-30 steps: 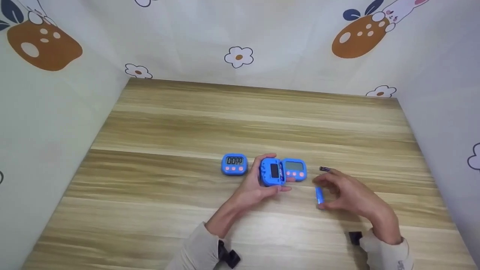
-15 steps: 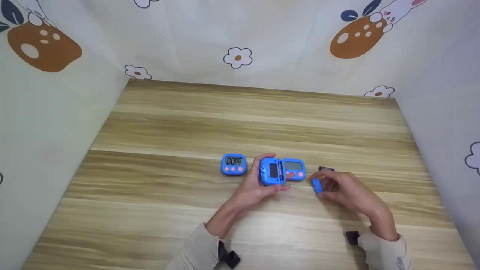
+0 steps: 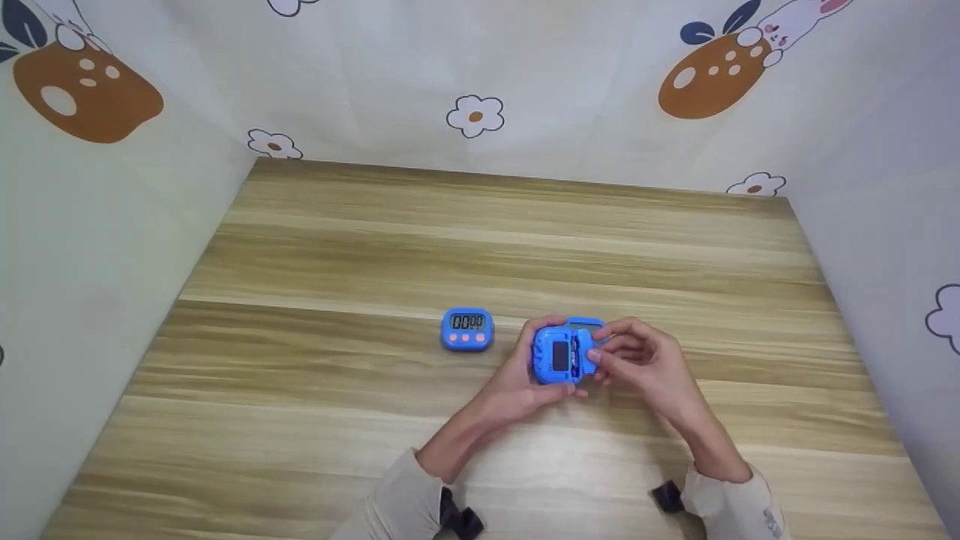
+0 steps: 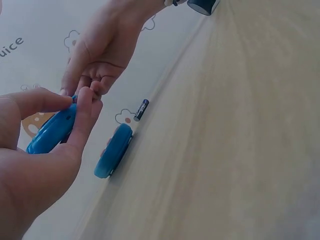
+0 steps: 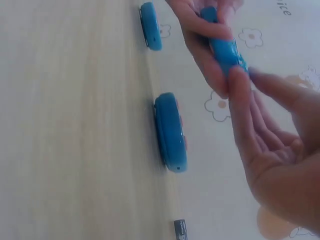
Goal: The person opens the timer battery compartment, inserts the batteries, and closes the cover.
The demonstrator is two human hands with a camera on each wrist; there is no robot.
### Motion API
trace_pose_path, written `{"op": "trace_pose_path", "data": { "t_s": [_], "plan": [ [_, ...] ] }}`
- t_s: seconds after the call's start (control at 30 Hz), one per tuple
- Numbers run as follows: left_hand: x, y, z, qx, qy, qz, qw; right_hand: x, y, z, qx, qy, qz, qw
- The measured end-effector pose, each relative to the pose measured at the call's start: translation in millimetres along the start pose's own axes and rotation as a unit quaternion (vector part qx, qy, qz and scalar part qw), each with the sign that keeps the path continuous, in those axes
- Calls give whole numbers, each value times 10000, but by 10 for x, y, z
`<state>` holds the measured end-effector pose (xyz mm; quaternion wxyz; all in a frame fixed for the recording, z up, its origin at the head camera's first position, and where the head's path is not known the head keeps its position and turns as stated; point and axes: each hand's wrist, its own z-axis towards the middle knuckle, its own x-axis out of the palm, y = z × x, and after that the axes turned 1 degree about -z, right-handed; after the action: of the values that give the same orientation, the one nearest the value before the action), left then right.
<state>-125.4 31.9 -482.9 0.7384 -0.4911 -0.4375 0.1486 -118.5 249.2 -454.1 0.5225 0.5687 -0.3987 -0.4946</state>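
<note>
My left hand (image 3: 517, 390) grips a blue digital timer (image 3: 547, 369) with its back facing up, raised above the table. A battery (image 3: 575, 360) lies in its uncovered slot. Between thumb and fingers, my right hand (image 3: 651, 371) pinches a small blue battery cover (image 3: 586, 346) at the right edge of that slot. Whether the cover touches the timer I cannot tell. Another blue timer (image 5: 170, 132) lies face up beneath, mostly hidden by the hands in the head view. The right wrist view shows the fingers of both hands meeting at the held timer (image 5: 225, 52).
On the table (image 3: 337, 247) to the left sits a third blue timer (image 3: 467, 330), its display reading 00:00. A loose battery (image 4: 141, 110) lies beyond the lower timer in the left wrist view; the right hand hides it in the head view. Patterned cloth walls (image 3: 360, 82) border the tabletop.
My right hand has lifted the blue battery cover off the table and brought it left to the held timer. My left hand has shifted slightly right and toward me with the timer.
</note>
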Motion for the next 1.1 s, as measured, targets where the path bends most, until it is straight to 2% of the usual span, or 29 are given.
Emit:
{"op": "trace_pose_path", "data": {
  "t_s": [0.1, 0.3, 0.53, 0.7, 0.8, 0.93, 1.1],
  "plan": [
    [15, 9, 10, -31, -59, 9, 10000, 30, -13, -4, -91, -45, -291, 9995],
    [27, 18, -4, -172, -216, -9, 9996, 82, -39, -30, -516, 149, -773, 9956],
    [22, 41, -16, -187, -384, 198, 9989, 132, -46, -43, -707, 260, -1215, 9897],
    [15, 26, -13, -281, -682, 219, 9970, 91, -12, -35, -990, 593, -1612, 9801],
    [15, 6, -13, -424, -913, 69, 9949, 63, 15, -31, -1165, 688, -1907, 9723],
    [19, -14, -12, -516, -1038, -165, 9931, 82, 103, -42, -1291, 590, -1983, 9698],
    [24, -15, -10, -538, -1096, -282, 9921, 135, 250, -81, -1111, 546, -1724, 9772]
  ]
}}
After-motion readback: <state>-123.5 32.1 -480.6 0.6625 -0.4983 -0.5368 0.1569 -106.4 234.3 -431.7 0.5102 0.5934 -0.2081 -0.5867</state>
